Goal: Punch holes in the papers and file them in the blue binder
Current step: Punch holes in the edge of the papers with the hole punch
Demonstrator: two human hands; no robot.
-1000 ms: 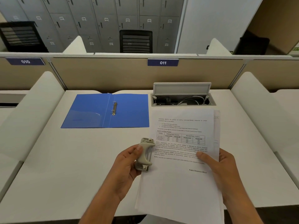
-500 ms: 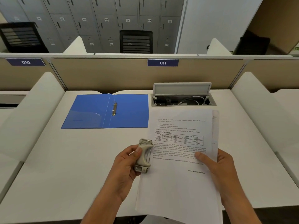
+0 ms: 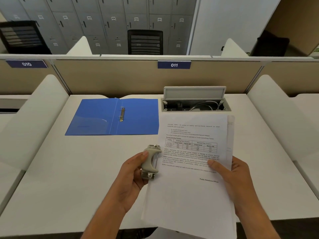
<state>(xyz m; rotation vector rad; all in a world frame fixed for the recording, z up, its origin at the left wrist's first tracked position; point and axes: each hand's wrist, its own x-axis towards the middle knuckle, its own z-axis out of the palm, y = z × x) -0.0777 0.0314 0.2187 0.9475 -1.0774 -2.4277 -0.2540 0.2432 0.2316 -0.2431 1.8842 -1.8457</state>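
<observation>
Left hand, lower centre of frame: fingers and thumb curled round a small beige hole punch, thumb tip on its upper handle. Punch sits against the left edge of the papers; paper edge looks to be in the slot, though the angle does not settle it.

Right hand, lower right: pinches the right side of the papers, thumb flat on the printed face, other fingers behind the sheets (hidden). Stack held above the desk, tilted toward the camera, bottom edge running past the desk's near edge. Top sheet carries text, a table, and a "Public Relations Officer" line. A second sheet's edge shows at the right.

Blue binder, centre left of frame: lying open and flat on the white desk, two-ring metal clip along its spine. Well apart from the hands, its right corner just beside the upper left corner of the papers.

Upper centre right: open cable box set into the desk, lid up, wires inside. Behind it a beige partition with a blue "011" tag.
</observation>
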